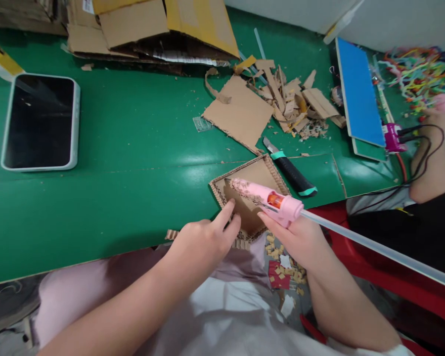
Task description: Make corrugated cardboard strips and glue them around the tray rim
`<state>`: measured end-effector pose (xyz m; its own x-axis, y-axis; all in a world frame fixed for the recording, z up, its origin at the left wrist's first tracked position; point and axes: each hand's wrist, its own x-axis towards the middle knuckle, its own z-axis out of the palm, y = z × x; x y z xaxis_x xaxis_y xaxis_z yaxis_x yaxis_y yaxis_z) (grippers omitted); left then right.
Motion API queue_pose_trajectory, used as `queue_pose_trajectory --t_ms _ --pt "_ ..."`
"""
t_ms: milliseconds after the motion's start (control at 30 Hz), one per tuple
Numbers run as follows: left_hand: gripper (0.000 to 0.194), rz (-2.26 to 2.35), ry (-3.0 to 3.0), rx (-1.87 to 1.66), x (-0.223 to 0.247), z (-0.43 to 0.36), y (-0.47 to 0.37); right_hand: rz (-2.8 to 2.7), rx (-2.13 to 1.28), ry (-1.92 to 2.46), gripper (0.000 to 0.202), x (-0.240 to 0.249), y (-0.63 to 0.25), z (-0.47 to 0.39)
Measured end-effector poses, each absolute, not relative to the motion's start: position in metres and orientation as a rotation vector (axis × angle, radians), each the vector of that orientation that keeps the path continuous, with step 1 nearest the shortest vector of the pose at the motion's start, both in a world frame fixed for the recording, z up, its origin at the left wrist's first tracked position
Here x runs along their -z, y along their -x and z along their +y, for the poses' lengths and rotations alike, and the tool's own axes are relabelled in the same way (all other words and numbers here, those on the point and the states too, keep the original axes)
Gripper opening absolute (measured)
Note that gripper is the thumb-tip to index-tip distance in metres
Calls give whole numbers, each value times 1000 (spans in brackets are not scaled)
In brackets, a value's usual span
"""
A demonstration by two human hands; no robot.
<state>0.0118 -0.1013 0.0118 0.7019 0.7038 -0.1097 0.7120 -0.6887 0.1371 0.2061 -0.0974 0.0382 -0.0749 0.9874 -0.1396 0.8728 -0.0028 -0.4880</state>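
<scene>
A shallow, square cardboard tray (250,217) with raised corrugated walls lies at the table's near edge. My left hand (209,237) is closed on its near left wall, fingertips reaching inside; the thumb is hidden. A strip of corrugated cardboard (171,234) shows from under that hand. In my right hand (300,237) is a pink hot glue gun (257,192), gripped from below. Its nozzle points left over the tray, near the far left wall. A long clear glue stick (378,248) sticks out of its back end. A black and teal utility knife (291,170) rests just beyond the tray.
Behind the tray lie a flat cardboard piece (241,111) and a heap of cardboard scraps (292,101). A phone-like device (40,121) stands at left, flattened boxes (133,29) at the back. Right, past a blue board (361,89), is another person's hand (439,121) near cables.
</scene>
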Motion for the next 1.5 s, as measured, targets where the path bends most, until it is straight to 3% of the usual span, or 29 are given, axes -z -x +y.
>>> queue_pose_trajectory --t_ms 533,1500 --pt "52 1139 -2722 100 -13 -101 -12 -2031 -895 1908 28 -34 -203 -91" --pt "53 1199 -2764 37 -14 -101 -12 -1997 -939 1930 28 -31 -211 -92"
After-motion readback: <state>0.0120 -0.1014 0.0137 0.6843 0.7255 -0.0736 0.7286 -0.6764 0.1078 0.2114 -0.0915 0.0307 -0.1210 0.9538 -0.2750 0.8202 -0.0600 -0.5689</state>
